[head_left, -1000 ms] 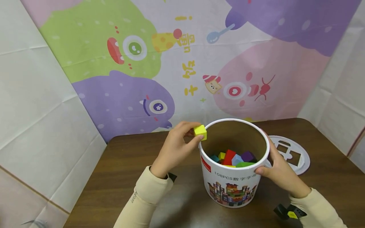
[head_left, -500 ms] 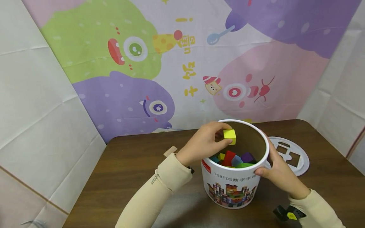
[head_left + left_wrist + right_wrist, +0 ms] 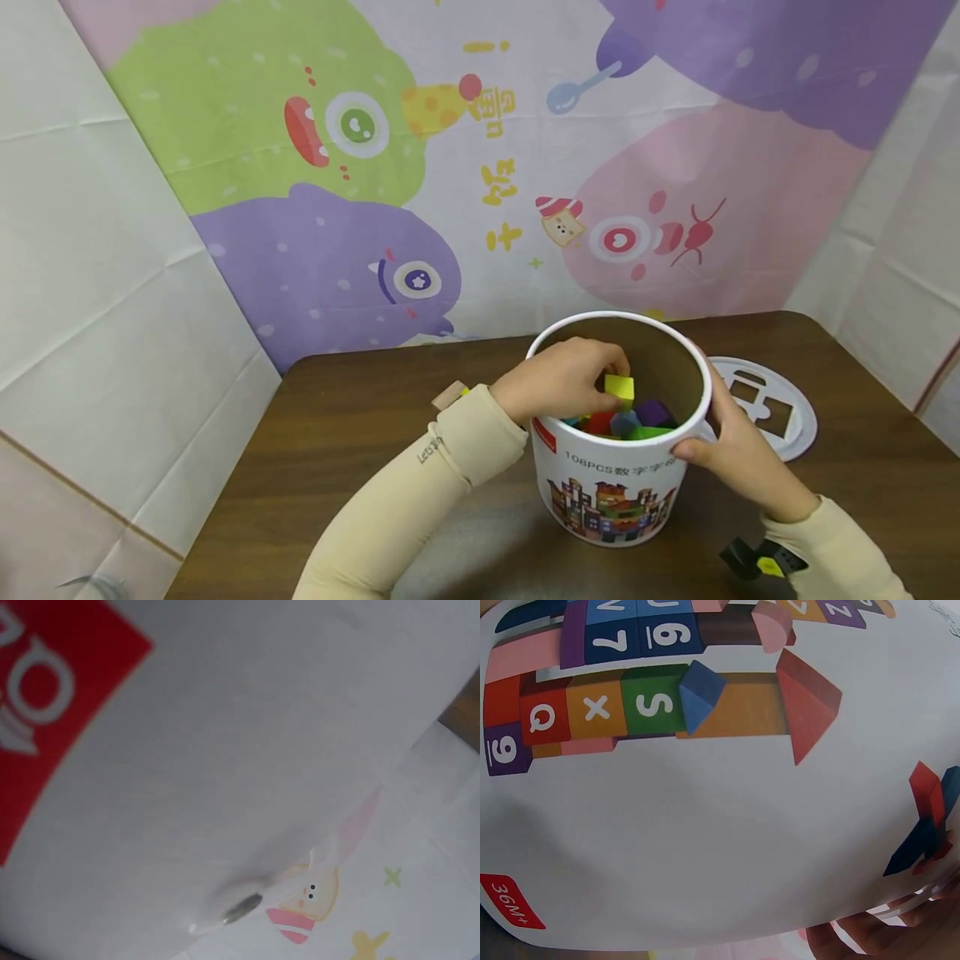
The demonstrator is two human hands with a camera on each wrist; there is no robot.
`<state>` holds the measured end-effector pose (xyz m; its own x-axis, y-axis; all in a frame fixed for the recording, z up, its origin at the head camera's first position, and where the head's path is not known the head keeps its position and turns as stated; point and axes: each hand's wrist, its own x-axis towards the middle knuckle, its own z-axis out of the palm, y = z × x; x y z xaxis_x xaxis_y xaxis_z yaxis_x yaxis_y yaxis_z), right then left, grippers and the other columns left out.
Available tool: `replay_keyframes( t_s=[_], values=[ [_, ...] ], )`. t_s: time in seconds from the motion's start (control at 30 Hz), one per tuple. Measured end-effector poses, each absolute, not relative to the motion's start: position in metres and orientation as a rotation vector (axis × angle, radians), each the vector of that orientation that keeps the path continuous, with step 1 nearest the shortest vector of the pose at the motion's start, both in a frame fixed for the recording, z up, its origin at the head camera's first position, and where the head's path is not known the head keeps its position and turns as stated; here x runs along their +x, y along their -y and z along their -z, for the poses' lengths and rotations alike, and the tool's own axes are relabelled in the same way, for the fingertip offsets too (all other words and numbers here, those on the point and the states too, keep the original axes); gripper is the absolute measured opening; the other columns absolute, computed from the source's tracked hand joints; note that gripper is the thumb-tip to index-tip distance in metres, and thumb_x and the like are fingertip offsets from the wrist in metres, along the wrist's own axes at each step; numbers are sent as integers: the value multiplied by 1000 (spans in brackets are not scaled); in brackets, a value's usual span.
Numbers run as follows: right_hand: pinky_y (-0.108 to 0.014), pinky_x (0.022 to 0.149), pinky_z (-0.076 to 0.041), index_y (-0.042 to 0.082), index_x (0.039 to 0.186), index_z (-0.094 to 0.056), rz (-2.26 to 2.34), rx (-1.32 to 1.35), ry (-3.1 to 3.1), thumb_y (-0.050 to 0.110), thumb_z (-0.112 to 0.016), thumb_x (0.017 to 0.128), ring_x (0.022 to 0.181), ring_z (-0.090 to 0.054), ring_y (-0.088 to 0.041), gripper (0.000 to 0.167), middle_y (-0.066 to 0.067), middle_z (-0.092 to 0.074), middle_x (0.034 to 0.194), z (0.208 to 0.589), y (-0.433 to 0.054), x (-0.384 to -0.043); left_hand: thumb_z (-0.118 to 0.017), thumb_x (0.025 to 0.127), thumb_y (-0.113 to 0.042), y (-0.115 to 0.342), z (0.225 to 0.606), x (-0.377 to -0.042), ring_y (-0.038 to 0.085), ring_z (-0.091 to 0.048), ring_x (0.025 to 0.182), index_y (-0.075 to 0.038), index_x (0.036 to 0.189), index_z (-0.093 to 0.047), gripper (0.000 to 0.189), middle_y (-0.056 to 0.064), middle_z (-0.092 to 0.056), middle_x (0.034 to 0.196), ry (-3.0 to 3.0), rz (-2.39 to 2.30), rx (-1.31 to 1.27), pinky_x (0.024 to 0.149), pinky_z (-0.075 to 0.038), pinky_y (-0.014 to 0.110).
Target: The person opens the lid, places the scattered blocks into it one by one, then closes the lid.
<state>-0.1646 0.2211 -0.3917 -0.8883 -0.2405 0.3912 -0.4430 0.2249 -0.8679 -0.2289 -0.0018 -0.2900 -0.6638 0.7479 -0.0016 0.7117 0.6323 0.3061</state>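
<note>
A yellow cube (image 3: 619, 392) is pinched by my left hand (image 3: 573, 379), which reaches over the rim into a white bucket (image 3: 611, 492). Beneath it lie several coloured blocks, among them a purple block (image 3: 655, 413) and a green block (image 3: 651, 432); the left hand partly covers the pile. My right hand (image 3: 738, 454) grips the bucket's right side near the rim, thumb in front. In the left wrist view only the bucket's outer wall (image 3: 225, 750) and the backdrop show. The right wrist view has the printed wall (image 3: 667, 825) and fingers (image 3: 870, 937) at the lower right.
A white lid with cutouts (image 3: 795, 417) lies on the brown table (image 3: 337, 467) behind the right hand. Beside the left sleeve is a tan flat piece (image 3: 449, 395). A cartoon backdrop (image 3: 480, 292) hangs behind the table.
My left hand has carried the yellow cube from outside the bucket's left rim rightward and down into it. The right hand keeps its hold on the bucket.
</note>
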Motion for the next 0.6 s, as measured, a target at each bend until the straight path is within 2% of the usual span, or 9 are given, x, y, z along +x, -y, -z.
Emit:
replay_keyframes(
  t_s=[0.27,0.5,0.6],
  values=[
    [-11,96,-39,32,157,-13,-1757,671,2302,45,-77,81,127,-43,-4,100,-17,-27,157,392,-221,-165,-72,88,-26,1,289,-228,6,-58,86,-15,113,-66,28,-8,-67,102,-2687,-348,1225,80,-47,18],
    [-12,96,-40,30,158,-12,-1754,701,2283,44,-77,82,128,-44,-6,100,-19,-27,156,393,-222,-166,-72,89,-31,2,290,-227,3,-64,98,-15,118,-66,34,-6,-69,113,-2694,-346,1242,89,-49,17],
    [-13,94,-42,30,158,-12,-1751,705,2283,43,-77,82,126,-45,-6,100,-19,-28,155,393,-222,-166,-69,91,-31,4,291,-226,0,-64,95,-15,118,-66,31,-8,-70,110,-2716,-457,1284,86,-49,15]
  ],
)
